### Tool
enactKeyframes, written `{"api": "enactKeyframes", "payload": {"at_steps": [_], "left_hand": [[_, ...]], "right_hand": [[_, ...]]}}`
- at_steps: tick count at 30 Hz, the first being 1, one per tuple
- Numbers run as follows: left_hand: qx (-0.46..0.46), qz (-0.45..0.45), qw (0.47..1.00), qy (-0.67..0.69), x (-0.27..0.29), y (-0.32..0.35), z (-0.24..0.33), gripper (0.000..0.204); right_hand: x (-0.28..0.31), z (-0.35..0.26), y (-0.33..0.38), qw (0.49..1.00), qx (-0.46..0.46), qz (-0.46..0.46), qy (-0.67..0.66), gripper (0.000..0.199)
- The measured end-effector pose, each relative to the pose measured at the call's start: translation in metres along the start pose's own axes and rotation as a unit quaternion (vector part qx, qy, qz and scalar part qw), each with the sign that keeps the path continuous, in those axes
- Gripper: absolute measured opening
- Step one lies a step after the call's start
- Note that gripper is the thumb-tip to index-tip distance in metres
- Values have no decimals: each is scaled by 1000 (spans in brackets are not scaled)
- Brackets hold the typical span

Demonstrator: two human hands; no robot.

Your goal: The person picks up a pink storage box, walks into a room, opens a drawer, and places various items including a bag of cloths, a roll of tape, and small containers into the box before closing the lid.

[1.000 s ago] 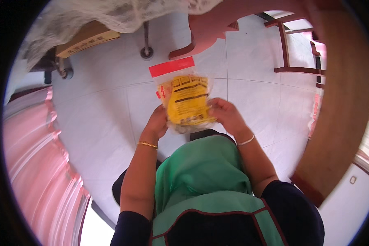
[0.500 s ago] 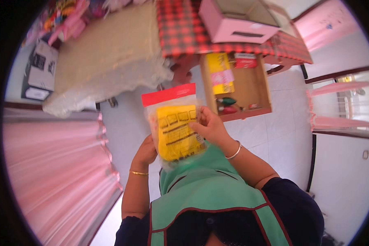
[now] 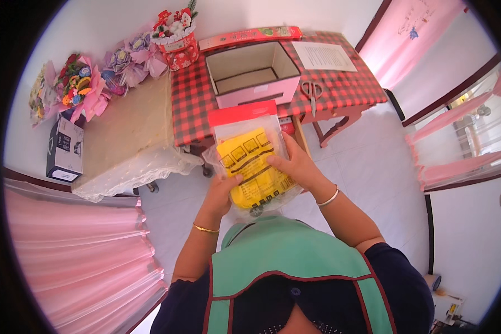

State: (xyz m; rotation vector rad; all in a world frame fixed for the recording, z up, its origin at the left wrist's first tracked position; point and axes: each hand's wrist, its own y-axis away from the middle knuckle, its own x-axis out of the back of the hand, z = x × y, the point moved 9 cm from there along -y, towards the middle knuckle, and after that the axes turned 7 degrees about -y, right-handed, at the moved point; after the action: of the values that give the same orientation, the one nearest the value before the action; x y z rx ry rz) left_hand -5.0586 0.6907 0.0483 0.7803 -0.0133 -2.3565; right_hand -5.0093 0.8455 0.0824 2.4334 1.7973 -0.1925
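Nearest, the left hand (image 3: 224,192) and right hand (image 3: 296,165) each held a firm grip on a clear plastic bag (image 3: 249,161) with a red top strip, raised at chest height over the white floor, the thumbs covering parts of the yellow packet (image 3: 254,171) inside and its print too small to make out. Beyond it stood the red-checked desk (image 3: 190,106), its front edge partly hidden by the bag, carrying an open pink box (image 3: 254,75), scissors (image 3: 313,92), a paper sheet (image 3: 324,55) and a long red box (image 3: 250,37) at the back.

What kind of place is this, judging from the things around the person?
Probably a room in a home used for craft or gift packing: a red checked table with an open pink box and scissors, wrapped flower bouquets, pink curtains.
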Motion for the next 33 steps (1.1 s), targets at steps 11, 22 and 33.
{"api": "enactKeyframes", "payload": {"at_steps": [11, 22, 33], "left_hand": [[14, 14, 999, -38, -2, -236, 127, 36], [241, 102, 841, -474, 48, -355, 87, 32], [264, 88, 694, -664, 112, -387, 30, 62]], "right_hand": [[105, -78, -226, 974, 12, 77, 214, 49], [110, 22, -355, 619, 31, -164, 768, 22], [102, 57, -333, 610, -84, -235, 752, 25]]}}
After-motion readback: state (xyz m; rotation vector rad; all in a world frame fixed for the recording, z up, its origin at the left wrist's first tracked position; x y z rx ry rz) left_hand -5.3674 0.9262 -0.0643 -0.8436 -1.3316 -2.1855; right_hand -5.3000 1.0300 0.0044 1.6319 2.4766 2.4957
